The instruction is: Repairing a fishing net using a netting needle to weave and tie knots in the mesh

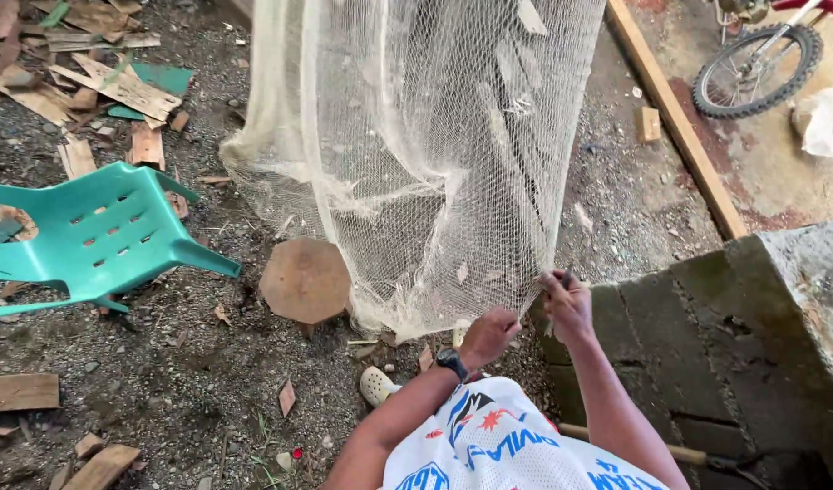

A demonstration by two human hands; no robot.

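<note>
Gravel yard, scrap wood lying about: the left hand and right hand are both pinching the net, probably light, limp, snag-prone, best gripped along its edge.

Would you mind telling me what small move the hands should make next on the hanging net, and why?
Probably slide the left hand along the fishing net toward the right hand: both grip its lower edge close together, and the mesh there hangs bunched.

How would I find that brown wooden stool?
Start at the big pale fishing net hanging in the middle. By its lower left edge, right of the tipped green plastic chair, stands the wooden stool. Unlike the flat scraps nearby, its top is eight-sided.
</note>
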